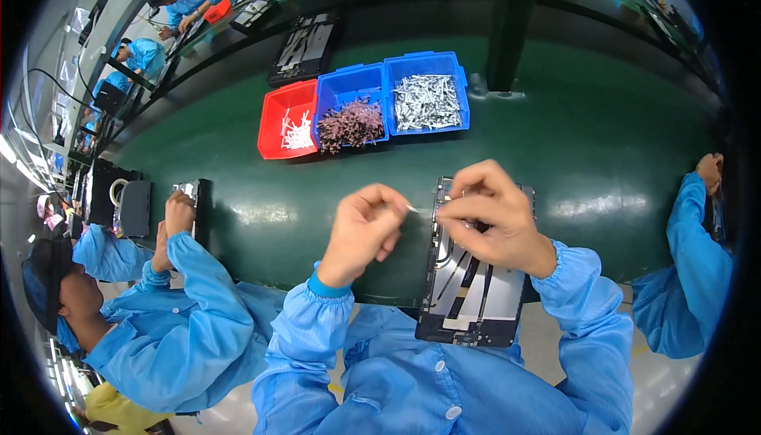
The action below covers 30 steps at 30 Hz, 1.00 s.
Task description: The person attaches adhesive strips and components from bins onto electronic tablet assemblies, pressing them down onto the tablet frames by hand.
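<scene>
A thin, small whitish strip [413, 209] is pinched between the thumb and forefinger of my left hand [366, 227], just left of an opened tablet [502, 296]. The tablet lies on the table with its inside facing up, showing silver plates, a black frame and dark ribbon cables. Over its upper part is my right hand [501, 221], thumb and forefinger closed near the tablet's left edge. Whatever those fingertips hold, if anything, is too small to make out. The right hand hides much of the tablet's upper half.
Beyond my hands stand a red bin [268, 127] of white strips, a blue bin [325, 86] of brownish-pink parts and another blue bin [462, 98] of silver pieces. Another opened tablet [305, 46] lies behind them. A green post [511, 30] rises nearby. Co-workers sit on both sides.
</scene>
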Each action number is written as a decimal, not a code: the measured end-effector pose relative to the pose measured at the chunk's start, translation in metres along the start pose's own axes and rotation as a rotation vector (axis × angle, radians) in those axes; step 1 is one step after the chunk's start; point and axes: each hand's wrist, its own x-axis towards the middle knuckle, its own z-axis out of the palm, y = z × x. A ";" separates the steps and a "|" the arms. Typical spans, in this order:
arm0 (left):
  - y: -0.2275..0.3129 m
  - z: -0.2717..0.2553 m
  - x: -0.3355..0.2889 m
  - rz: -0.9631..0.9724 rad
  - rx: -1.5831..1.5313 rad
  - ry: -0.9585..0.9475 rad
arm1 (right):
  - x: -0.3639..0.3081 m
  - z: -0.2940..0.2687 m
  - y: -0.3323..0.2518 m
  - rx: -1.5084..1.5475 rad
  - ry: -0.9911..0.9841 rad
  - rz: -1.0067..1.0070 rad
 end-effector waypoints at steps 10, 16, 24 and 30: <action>0.021 -0.126 0.055 0.610 1.138 1.117 | -0.008 -0.016 0.010 0.513 0.226 0.567; -0.016 -0.051 0.010 0.374 0.689 0.532 | -0.024 -0.032 0.016 0.465 0.292 0.670; -0.038 0.015 -0.029 0.034 0.647 -0.111 | -0.073 -0.022 0.008 0.302 0.293 0.624; -0.034 0.046 -0.016 -0.363 -0.108 -0.179 | -0.080 -0.018 0.005 0.217 0.377 0.568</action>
